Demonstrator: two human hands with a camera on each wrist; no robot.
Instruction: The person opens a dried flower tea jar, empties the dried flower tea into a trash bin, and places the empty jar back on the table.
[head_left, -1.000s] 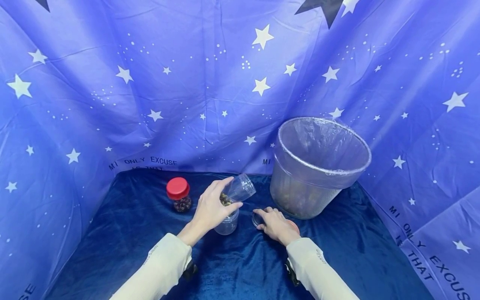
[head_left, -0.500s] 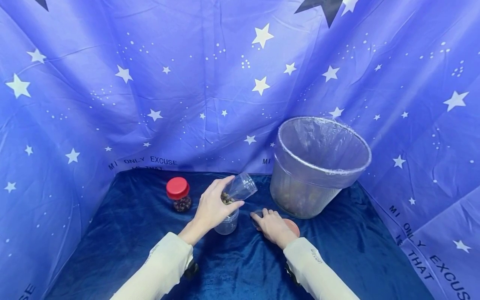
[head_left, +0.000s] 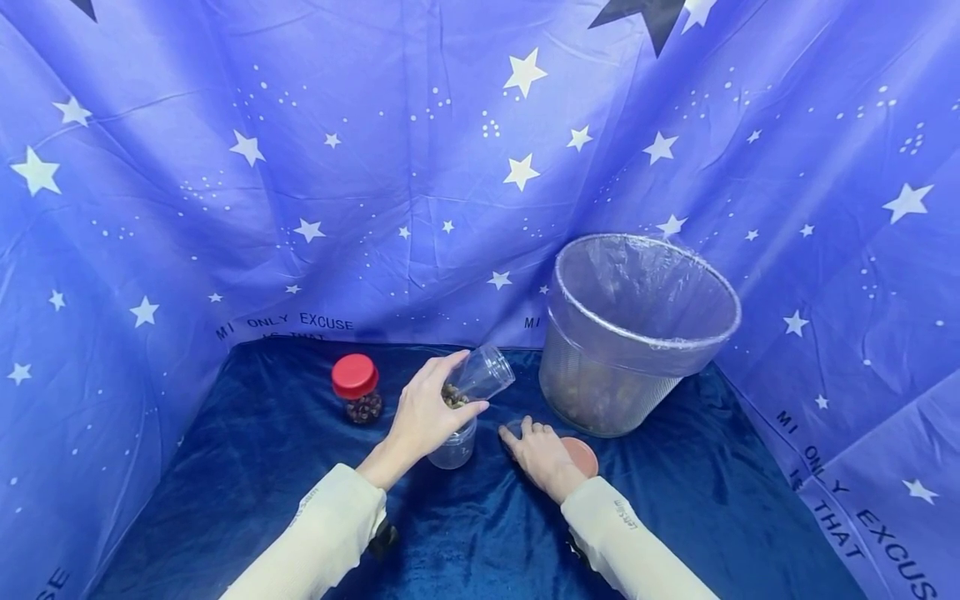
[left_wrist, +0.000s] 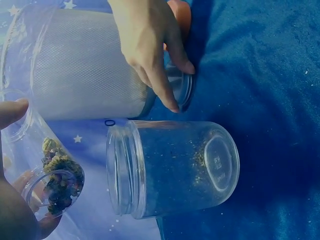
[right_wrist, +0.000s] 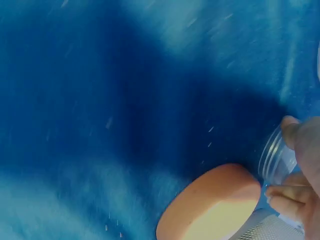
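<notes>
My left hand grips a clear plastic jar, tilted with its mouth up to the right in the head view. Dried flower buds lie in its lower part. Below it a second clear jar stands upright on the cloth, with a few crumbs at its bottom. To the right, my right hand is low over the cloth. Its thumb and fingers pinch the rim of a clear round lid, partly covered by the hand. An orange-pink lid lies beside that wrist.
A red-capped jar with dark dried pieces stands at the left. At the back right is a mesh waste bin lined with a clear bag. Dark blue cloth covers the table, and a starry curtain hangs behind.
My right hand has slid a little to the left, taking the clear lid with it and uncovering more of the orange-pink lid. The left hand and its tilted jar have barely moved.
</notes>
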